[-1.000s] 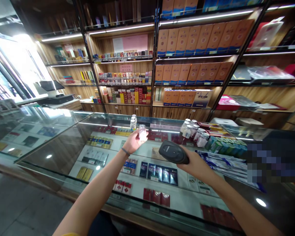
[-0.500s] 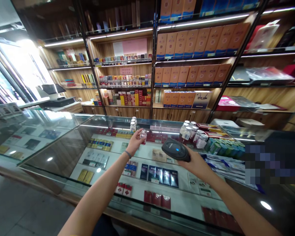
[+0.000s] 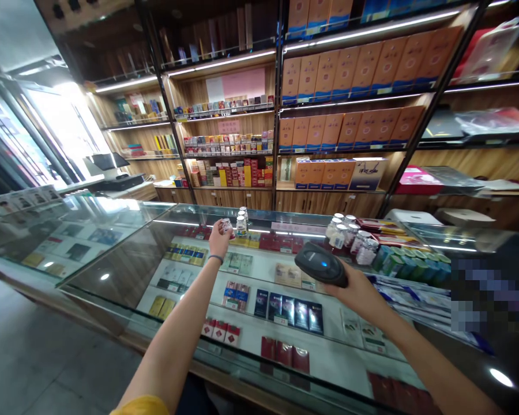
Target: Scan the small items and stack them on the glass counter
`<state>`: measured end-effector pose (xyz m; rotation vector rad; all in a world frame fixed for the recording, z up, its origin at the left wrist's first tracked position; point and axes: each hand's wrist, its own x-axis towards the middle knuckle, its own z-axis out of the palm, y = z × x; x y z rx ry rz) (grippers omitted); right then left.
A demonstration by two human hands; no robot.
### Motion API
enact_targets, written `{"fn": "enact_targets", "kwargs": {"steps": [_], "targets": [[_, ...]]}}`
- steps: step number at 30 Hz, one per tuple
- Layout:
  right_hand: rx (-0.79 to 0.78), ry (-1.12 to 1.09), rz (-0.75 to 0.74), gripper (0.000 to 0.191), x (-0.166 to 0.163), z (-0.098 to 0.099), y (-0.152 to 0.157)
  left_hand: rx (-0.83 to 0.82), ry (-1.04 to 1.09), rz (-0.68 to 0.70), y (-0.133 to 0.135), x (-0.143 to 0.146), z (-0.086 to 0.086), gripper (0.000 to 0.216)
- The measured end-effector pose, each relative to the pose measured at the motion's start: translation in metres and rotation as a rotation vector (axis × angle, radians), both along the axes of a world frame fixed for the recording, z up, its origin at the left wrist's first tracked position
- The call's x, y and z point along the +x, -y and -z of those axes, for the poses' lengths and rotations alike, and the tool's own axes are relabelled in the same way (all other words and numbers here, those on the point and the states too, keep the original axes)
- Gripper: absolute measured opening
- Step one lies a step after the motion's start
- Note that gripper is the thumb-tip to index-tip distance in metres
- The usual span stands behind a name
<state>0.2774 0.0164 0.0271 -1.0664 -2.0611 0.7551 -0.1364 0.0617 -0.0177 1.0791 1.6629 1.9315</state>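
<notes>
While the left hand [image 3: 218,235] holds a jar [image 3: 226,225], right hand [image 3: 357,288] grips scanner [image 3: 321,264].

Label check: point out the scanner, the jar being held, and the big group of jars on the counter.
scanner [image 3: 322,265], head view, dark top face.
held jar [image 3: 226,225], head view, part showing above the fingers.
big group of jars [image 3: 350,234], head view, a middle jar.
</notes>
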Motion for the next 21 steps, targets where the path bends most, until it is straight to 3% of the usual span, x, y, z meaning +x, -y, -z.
{"fn": "enact_targets", "kwargs": {"steps": [8,21], "targets": [[-0.001,-0.025,0.061,0.057,0.005,0.002,-0.003,-0.086,-0.216,0.12,-0.037,-0.049,0.011,0.047],[-0.078,-0.009,0.057,0.065,0.018,0.017,-0.006,-0.132,-0.112,0.18,-0.108,-0.058,0.019,0.059]]}}
